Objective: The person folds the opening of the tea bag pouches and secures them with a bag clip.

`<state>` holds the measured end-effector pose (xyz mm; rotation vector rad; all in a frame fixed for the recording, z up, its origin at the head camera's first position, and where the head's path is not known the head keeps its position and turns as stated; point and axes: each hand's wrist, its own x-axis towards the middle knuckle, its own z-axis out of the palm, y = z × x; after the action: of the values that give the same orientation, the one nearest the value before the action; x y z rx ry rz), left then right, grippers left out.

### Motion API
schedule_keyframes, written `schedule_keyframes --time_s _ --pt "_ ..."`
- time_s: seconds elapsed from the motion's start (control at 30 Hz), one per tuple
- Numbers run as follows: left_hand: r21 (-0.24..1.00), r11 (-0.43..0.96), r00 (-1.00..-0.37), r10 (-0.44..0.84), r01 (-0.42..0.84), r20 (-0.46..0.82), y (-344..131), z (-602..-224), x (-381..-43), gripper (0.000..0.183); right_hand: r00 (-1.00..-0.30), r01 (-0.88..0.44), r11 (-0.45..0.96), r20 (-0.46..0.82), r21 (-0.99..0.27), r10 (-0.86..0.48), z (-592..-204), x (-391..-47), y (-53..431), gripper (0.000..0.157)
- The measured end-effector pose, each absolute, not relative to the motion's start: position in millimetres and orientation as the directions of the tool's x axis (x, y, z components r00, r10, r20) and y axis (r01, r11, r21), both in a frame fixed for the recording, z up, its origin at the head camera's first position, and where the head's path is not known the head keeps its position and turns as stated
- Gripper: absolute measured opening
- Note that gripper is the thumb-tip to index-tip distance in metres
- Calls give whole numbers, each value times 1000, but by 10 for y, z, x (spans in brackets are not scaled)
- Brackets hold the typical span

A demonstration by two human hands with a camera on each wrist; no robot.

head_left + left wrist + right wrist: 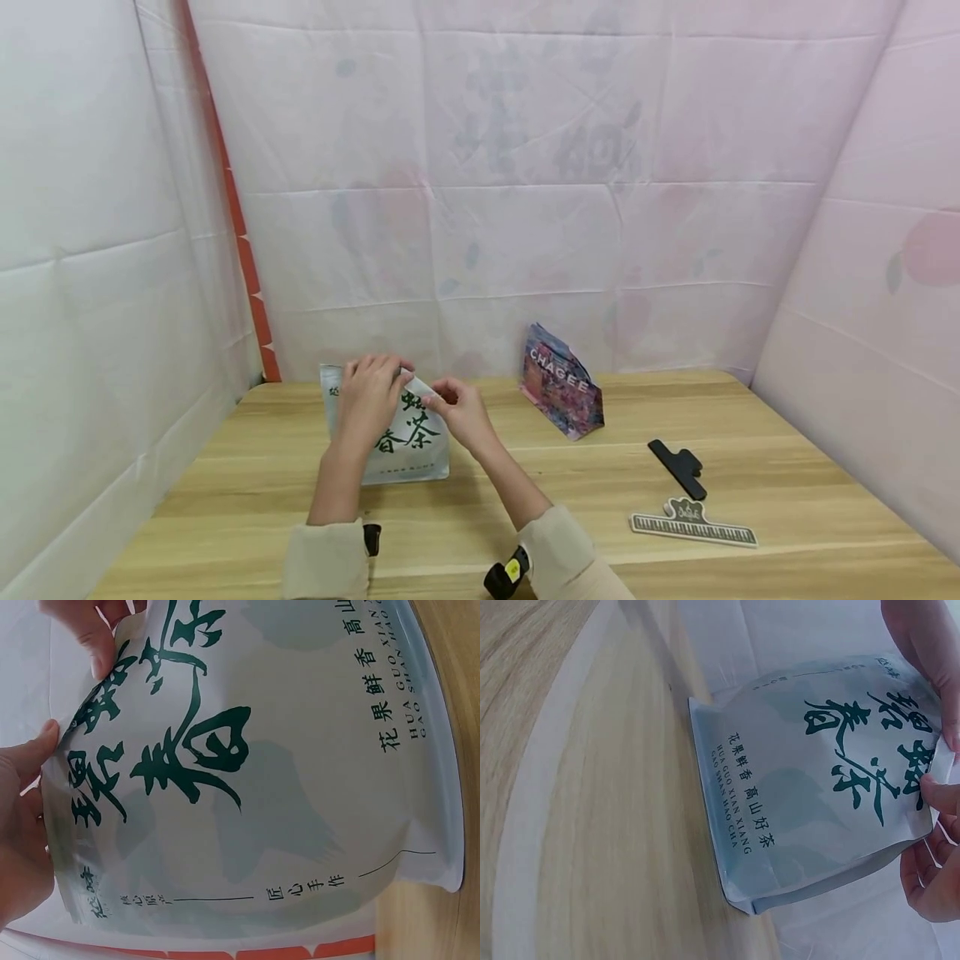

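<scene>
A white pouch bag (416, 462) with large dark green characters stands upright at the left of the table, near the back. My left hand (371, 400) grips its top edge, thumb on the printed face and fingers behind. Along the same edge, toward the right corner, my right hand (461, 412) pinches the bag between thumb and fingers. The left wrist view shows the bag (300, 787) tilted sideways, its top edge bent between the left hand (22, 832) and the right hand (94, 630). In the right wrist view the right thumb presses the printed front (810, 817).
A smaller pink and blue patterned bag (562, 387) leans at the back, right of the white one. Two wide clips lie at the right: a black clip (678, 469) and a piano-key clip (693, 527). Cloth walls (525, 208) enclose the wooden table (600, 492).
</scene>
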<state>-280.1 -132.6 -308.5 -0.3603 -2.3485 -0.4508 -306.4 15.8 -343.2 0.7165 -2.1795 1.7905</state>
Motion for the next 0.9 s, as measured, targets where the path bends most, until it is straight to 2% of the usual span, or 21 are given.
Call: schedule_keyframes --time_s 0.13,0.37,0.53,0.7,0.9 --pt "226 897 -717 132 381 684 -1318 -3098 -2800 8 -864 -486 138 449 -863 -229 -3314 -2917 182 12" --pt "253 887 -735 131 386 665 -1336 -3043 -2799 7 -880 -454 166 411 -875 -238 -3376 -3003 181 17" --pt "251 889 -747 139 383 650 -1365 -3013 -2782 8 -858 -488 172 435 -856 -274 -3165 -2812 146 21" --pt "255 892 -766 142 374 628 -1357 -3000 -2767 9 -833 -529 153 476 -835 -281 -3180 -2812 120 18" --pt "266 891 -770 131 368 625 -1354 -3024 -2762 8 -844 -515 111 480 -850 -239 -3232 -2810 95 16"
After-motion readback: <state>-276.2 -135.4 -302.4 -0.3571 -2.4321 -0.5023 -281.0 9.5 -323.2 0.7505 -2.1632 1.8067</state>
